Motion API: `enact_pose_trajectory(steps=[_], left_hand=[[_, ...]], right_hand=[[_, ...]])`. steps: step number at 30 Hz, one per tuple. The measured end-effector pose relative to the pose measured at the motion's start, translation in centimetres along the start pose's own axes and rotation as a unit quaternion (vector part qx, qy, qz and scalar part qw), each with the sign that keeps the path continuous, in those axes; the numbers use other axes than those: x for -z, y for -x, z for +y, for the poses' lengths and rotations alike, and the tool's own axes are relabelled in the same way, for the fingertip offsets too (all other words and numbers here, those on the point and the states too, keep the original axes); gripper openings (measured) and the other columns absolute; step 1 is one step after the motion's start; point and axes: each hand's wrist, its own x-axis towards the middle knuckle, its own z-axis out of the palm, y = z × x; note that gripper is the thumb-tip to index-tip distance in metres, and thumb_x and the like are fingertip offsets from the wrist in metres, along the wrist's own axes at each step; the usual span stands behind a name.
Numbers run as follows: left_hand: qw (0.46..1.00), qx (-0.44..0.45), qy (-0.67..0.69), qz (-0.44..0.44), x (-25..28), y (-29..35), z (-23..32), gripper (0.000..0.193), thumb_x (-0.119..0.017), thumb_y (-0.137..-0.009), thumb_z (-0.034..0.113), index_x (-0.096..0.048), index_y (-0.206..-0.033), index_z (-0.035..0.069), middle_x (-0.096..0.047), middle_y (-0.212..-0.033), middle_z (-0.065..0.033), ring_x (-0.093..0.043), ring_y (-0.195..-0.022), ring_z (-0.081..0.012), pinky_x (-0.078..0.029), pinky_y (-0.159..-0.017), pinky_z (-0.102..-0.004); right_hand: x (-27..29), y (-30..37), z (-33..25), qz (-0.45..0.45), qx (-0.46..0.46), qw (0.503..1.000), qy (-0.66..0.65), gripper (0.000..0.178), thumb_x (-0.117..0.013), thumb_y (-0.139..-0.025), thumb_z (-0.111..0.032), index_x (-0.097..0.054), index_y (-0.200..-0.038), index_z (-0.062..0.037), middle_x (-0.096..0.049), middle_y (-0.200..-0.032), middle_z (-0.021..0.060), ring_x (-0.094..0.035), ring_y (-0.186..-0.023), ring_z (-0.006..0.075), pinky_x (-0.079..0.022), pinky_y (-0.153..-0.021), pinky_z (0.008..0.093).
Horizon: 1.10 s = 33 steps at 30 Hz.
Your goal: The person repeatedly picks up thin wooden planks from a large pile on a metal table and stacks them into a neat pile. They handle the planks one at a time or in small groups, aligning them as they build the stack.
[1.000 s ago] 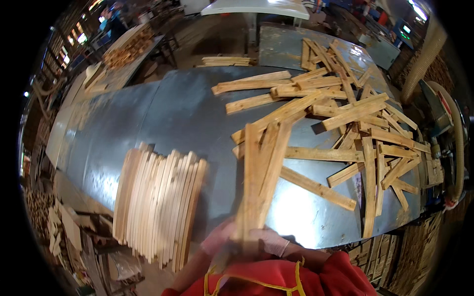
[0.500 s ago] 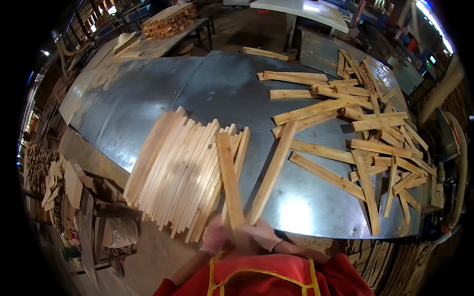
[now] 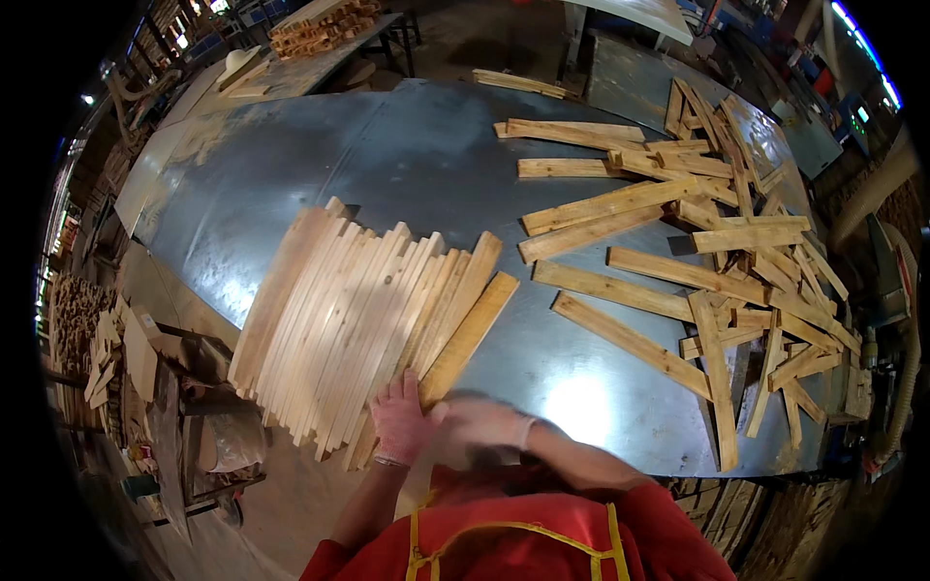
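A row of pale wooden slats (image 3: 334, 320) lies side by side on the metal-topped table (image 3: 407, 145). My left hand (image 3: 400, 418), in a pinkish work glove, rests on the near ends of the row's right-hand slats, fingers stretched out. The rightmost slat (image 3: 472, 339) is more yellow and lies slanted against the row, its far end turned right. Beside its near end is my gloved right hand (image 3: 484, 426), smeared by motion, so its fingers cannot be made out.
Loose slats (image 3: 722, 232) lie in a crisscross heap on the table's right side. A stack of wood pieces (image 3: 325, 34) sits on a farther table. At the left stands a wooden stand (image 3: 179, 416), and a pale hose (image 3: 906, 339) hangs at the right.
The two slats held up before me now lie at the right end of the row. My left hand has moved forward onto the slats; my right hand has swung left.
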Motion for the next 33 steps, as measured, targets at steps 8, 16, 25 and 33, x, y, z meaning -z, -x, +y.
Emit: enact_pose_trajectory(steps=[8, 16, 25, 33], left_hand=[[0.991, -0.048, -0.111, 0.057, -2.1, -0.1, 0.1, 0.106, -0.094, -0.066, 0.044, -0.046, -0.155, 0.014, -0.048, -0.151, -0.0150, -0.047, -0.141, -0.0391, -0.035, -0.118, -0.0614], [0.977, 0.064, -0.140, 0.150, -8.7, 2.7, 0.5, 0.093, -0.087, -0.071, 0.032, -0.046, -0.153, 0.012, -0.047, -0.154, -0.0148, -0.045, -0.142, -0.0419, -0.035, -0.117, -0.0628], [0.993, 0.033, -0.103, 0.038, -2.1, 1.7, -0.2, 0.077, -0.078, -0.086, 0.031, -0.048, -0.154, 0.012, -0.047, -0.154, -0.0130, -0.043, -0.145, -0.0389, -0.037, -0.119, -0.0567], [0.996, 0.037, 0.027, 0.083, -0.3, 8.5, -6.0, 0.063, -0.078, -0.087, 0.038, -0.059, -0.140, 0.011, -0.057, -0.144, -0.0121, -0.052, -0.137, -0.0363, -0.043, -0.113, -0.0546]], right_hand=[[20.2, 17.6, 19.6, 0.426, -0.330, 0.746, 0.393, 0.074, -0.079, -0.077, -0.028, -0.059, -0.147, -0.0117, -0.064, -0.145, 0.0150, -0.057, -0.137, 0.0378, -0.043, -0.116, 0.0519], [23.2, 15.4, 8.5, 0.289, -0.342, 0.827, 0.339, 0.086, -0.082, -0.085, -0.047, -0.051, -0.159, -0.0151, -0.070, -0.138, 0.0210, -0.067, -0.127, 0.0399, -0.051, -0.109, 0.0472], [10.6, 4.7, 11.6, 0.410, -0.186, 0.868, -0.209, 0.068, -0.067, -0.098, -0.050, -0.058, -0.149, -0.0068, -0.075, -0.122, 0.0273, -0.072, -0.112, 0.0455, -0.054, -0.097, 0.0488], [-0.5, -5.8, 5.1, 0.262, -0.205, 0.936, -0.112, 0.079, -0.069, -0.097, -0.048, -0.047, -0.158, -0.0023, -0.071, -0.137, 0.0257, -0.066, -0.131, 0.0378, -0.050, -0.109, 0.0416]])
